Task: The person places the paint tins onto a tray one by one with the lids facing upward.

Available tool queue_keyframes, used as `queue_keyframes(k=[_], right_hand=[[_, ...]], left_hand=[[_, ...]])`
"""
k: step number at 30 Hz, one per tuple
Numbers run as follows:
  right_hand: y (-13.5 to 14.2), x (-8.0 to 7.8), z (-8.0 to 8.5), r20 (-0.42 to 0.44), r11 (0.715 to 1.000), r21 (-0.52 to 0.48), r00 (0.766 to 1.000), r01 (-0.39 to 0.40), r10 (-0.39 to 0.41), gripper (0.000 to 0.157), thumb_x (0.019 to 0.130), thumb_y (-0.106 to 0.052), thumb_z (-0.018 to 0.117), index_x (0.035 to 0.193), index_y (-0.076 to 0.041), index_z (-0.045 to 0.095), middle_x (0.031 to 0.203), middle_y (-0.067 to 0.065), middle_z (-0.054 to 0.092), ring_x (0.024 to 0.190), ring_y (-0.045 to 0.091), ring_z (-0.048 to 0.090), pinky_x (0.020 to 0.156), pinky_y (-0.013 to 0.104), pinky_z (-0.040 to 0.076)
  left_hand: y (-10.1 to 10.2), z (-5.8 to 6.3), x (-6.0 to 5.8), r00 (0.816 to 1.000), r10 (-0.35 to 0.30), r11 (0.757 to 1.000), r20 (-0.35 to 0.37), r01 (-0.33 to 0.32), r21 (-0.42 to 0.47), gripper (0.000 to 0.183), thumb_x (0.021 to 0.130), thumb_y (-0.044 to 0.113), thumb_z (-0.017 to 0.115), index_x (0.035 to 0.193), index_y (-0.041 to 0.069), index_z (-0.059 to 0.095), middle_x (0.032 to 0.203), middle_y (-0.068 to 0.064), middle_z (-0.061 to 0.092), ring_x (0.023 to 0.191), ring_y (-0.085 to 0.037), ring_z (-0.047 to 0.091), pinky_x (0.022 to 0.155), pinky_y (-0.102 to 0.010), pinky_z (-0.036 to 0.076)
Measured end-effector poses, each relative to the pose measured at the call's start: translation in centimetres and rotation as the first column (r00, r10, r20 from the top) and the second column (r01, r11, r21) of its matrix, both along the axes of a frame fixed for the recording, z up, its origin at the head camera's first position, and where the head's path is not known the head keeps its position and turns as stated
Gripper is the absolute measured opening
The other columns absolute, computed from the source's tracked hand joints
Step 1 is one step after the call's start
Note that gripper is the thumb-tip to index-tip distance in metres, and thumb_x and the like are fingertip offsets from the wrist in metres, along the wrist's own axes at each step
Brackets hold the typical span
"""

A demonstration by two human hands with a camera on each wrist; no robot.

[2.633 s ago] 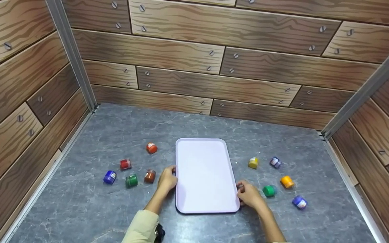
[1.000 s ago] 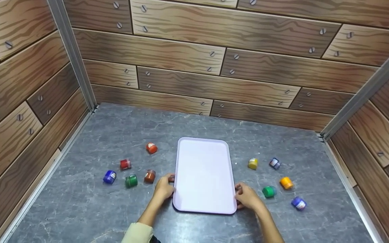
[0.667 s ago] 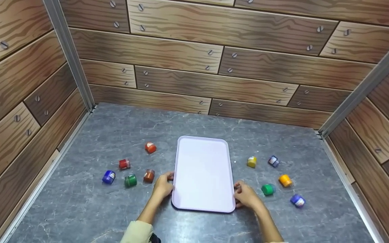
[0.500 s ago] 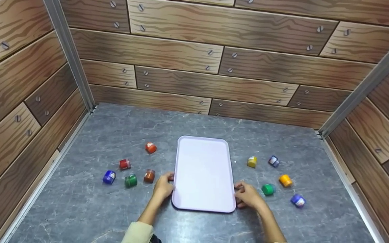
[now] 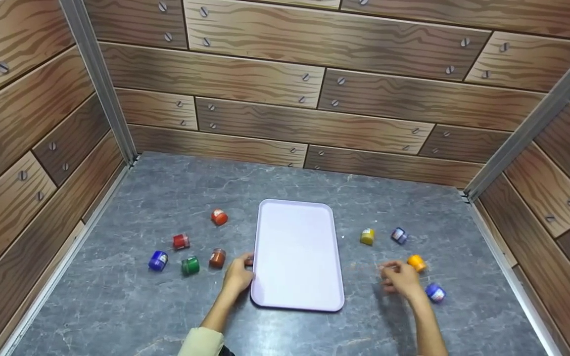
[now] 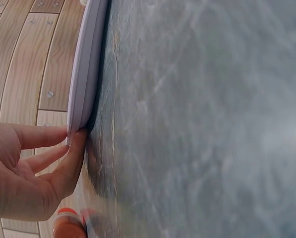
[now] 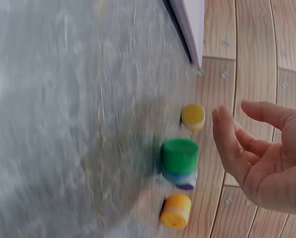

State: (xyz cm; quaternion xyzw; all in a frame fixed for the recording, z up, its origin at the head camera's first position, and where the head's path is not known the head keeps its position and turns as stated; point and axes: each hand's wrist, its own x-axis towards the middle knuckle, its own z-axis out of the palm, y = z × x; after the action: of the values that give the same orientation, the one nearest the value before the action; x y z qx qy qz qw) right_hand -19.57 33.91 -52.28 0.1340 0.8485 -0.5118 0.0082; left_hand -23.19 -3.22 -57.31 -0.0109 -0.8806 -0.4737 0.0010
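Your right hand [image 5: 402, 279], fingers loose, has left the tray [image 5: 297, 254] your left hand [image 5: 238, 275] pinches; bumping could roll the green jar [image 7: 180, 157].

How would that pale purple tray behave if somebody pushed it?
The tray would likely slide rather than roll, being broad and flat. It seems stiff: its long edges look straight, though the left hand grips one. Its thin profile suggests lightness.

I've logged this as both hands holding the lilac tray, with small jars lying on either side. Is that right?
Not quite: only the left hand holds the lilac tray; the head view shows the right hand off it.
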Motion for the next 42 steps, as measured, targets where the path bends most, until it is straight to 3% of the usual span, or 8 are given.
queue_keyframes(k=[4,8,12,17,22,27,37,42], right_hand=[[0.7,-1.1,0.6,-0.084,0.995,0.098,0.996,0.015,-0.007,0.024,0.087,-0.003,0.053,0.100,0.017,0.052,0.081,0.014,0.058,0.066,0.025,0.061,0.057,0.034,0.055],[1.5,-2.1,1.3,-0.135,0.956,0.288,0.991,0.051,-0.013,0.024,0.085,-0.007,0.055,0.099,0.012,0.058,0.085,0.019,0.061,0.075,0.031,0.061,0.068,0.037,0.051],[2.6,-1.8,1.3,-0.089,0.892,0.444,0.995,0.078,-0.042,0.028,0.085,-0.015,0.055,0.093,0.012,0.057,0.091,0.027,0.059,0.086,0.042,0.055,0.075,0.050,0.042],[2.8,-1.0,0.0,0.043,0.853,0.519,0.994,0.061,-0.097,0.035,0.086,-0.023,0.054,0.089,0.012,0.054,0.089,0.034,0.055,0.087,0.050,0.051,0.073,0.055,0.041],[2.3,-0.7,-0.7,0.164,0.845,0.534,0.978,0.025,-0.133,0.055,0.090,-0.037,0.049,0.093,0.017,0.057,0.081,0.033,0.058,0.077,0.045,0.058,0.069,0.051,0.045],[2.1,-1.1,-1.1,0.180,0.880,0.473,0.975,0.033,-0.133,0.043,0.089,-0.032,0.053,0.081,0.010,0.054,0.052,0.009,0.055,0.044,0.020,0.055,0.051,0.037,0.046],[2.2,-2.0,-0.8,0.174,0.882,0.464,0.985,-0.081,-0.001,0.045,0.083,-0.017,0.057,0.106,0.021,0.048,0.103,0.036,0.053,0.097,0.047,0.051,0.083,0.051,0.043],[2.1,-2.1,-1.0,0.169,0.872,0.478,0.985,-0.105,0.026,0.041,0.083,-0.021,0.060,0.093,0.019,0.053,0.083,0.025,0.056,0.078,0.036,0.054,0.072,0.045,0.047]], left_hand=[[-0.1,0.0,0.0,1.000,-0.003,1.000,-0.005,0.003,-0.006,0.051,0.061,-0.012,0.056,0.111,-0.005,0.060,0.090,-0.013,0.064,0.088,-0.032,0.058,0.075,-0.042,0.047],[0.0,0.0,0.0,1.000,-0.007,1.000,-0.014,0.007,0.000,0.050,0.061,-0.012,0.056,0.111,-0.005,0.060,0.090,-0.013,0.064,0.088,-0.033,0.058,0.076,-0.042,0.047],[0.0,0.0,-0.1,1.000,-0.006,1.000,-0.011,0.006,0.007,0.051,0.062,-0.012,0.056,0.112,-0.005,0.060,0.090,-0.012,0.065,0.088,-0.032,0.058,0.076,-0.042,0.047],[0.0,0.0,-0.1,1.000,-0.008,1.000,-0.009,0.008,0.000,0.052,0.060,-0.011,0.055,0.112,-0.006,0.059,0.090,-0.012,0.064,0.088,-0.032,0.058,0.075,-0.042,0.047],[0.0,0.0,-0.1,1.000,-0.004,1.000,-0.022,0.004,-0.013,0.050,0.060,-0.011,0.055,0.109,-0.006,0.060,0.088,-0.012,0.064,0.086,-0.032,0.058,0.074,-0.042,0.048],[-0.1,-0.1,-0.1,1.000,-0.005,1.000,-0.018,0.005,0.000,0.049,0.060,-0.011,0.055,0.109,-0.006,0.060,0.089,-0.013,0.064,0.086,-0.032,0.058,0.075,-0.041,0.048],[0.0,0.0,-0.1,1.000,-0.007,1.000,-0.020,0.007,0.006,0.049,0.061,-0.011,0.055,0.109,-0.006,0.059,0.089,-0.013,0.064,0.087,-0.032,0.058,0.076,-0.042,0.048],[0.0,0.0,0.0,1.000,-0.005,1.000,-0.024,0.005,-0.005,0.049,0.061,-0.010,0.056,0.109,-0.005,0.060,0.089,-0.012,0.064,0.087,-0.032,0.058,0.076,-0.042,0.047]])
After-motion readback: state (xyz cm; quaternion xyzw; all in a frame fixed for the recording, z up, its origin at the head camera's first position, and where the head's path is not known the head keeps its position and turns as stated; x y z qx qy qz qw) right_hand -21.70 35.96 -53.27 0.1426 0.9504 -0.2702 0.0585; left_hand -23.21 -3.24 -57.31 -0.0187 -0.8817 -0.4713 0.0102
